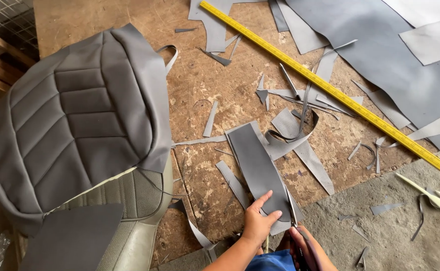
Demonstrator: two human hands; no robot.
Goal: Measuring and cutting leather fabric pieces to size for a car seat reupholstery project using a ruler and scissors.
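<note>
- Head view, bottom centre: the left hand (258, 220) lies flat on a long dark grey strip of leatherette (256, 168), fingers together and thumb stretched out, pinning its near end to the board.
- Just right of it, the right hand (306, 246) is closed around the handles of a pair of scissors (291, 211). The blades point up the frame along the strip's right edge; how wide they stand apart I cannot tell.
- The strip runs from the hands up toward the middle of the frame, lying on the chipboard worktop (200, 75). The blades sit at its near end, so by my judgement most of that edge is still to be trimmed.
- Much cutting looks done already: slivers and curled offcuts (293, 128) are scattered across the centre and lower right.
- Left of the frame: a grey quilted seat cover (79, 120) is pulled over a paler seat, its stitching apparently finished.
- A yellow ruler (330, 90) crosses diagonally from top centre to the right edge, untouched by either hand.
- Upper right: large grey sheets (380, 50) lie spread, with plenty of uncut material left.
</note>
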